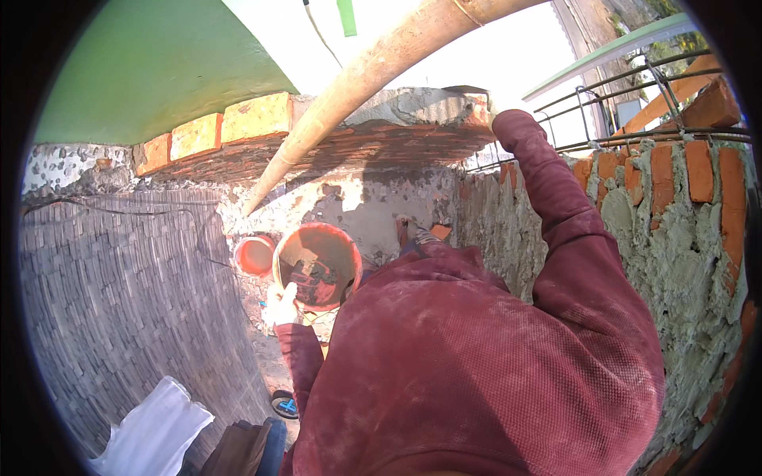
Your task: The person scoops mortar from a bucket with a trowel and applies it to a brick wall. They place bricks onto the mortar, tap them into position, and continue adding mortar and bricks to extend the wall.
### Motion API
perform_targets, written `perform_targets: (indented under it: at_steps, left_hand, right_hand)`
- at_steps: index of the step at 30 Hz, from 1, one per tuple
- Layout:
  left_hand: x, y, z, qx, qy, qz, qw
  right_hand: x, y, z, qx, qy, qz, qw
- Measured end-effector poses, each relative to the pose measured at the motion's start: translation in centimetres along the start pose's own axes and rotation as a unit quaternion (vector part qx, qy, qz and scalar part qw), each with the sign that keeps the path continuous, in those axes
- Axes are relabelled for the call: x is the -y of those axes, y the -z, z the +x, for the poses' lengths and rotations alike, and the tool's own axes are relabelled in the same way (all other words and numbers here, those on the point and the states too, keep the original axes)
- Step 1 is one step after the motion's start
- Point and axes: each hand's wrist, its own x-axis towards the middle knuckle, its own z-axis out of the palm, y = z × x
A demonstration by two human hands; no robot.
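My left hand (281, 306), washed pale by sunlight, is at the near-left rim of an orange bucket (355, 252), its fingers closed on the rim. Inside the bucket is some grey-brown residue, with a dark patch at the bottom. A smaller reddish bucket (254, 255) stands just left of it. My right arm, in a dusty maroon sleeve, stretches forward to the end of the brick ledge (429, 107). Glare swallows my right hand (497, 103) there, so its fingers cannot be made out.
A bamboo pole (349, 91) slants across above the buckets. Rough brick-and-mortar wall (663, 198) rises on my right, with steel rebar (635, 87) along its top. Grey patterned sheeting (135, 293) covers the left side. A white sack (155, 428) lies at lower left.
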Motion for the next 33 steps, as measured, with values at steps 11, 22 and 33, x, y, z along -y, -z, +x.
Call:
perform_targets:
  at_steps: [11,22,33]
  left_hand:
    - [-4.0,1.7,1.3,0.045,-0.040,-0.031,0.998]
    - [-11.4,2.9,-0.4,0.014,-0.100,0.034,0.994]
    - [-13.5,0.8,2.5,0.009,-0.129,0.077,0.989]
  right_hand:
    - [7.7,-9.8,-9.9,-0.090,0.220,0.251,0.938]
    - [-1.6,-19.6,-4.4,-0.132,0.060,0.351,0.925]
    - [-5.1,-31.5,-3.2,-0.065,-0.119,0.713,0.688]
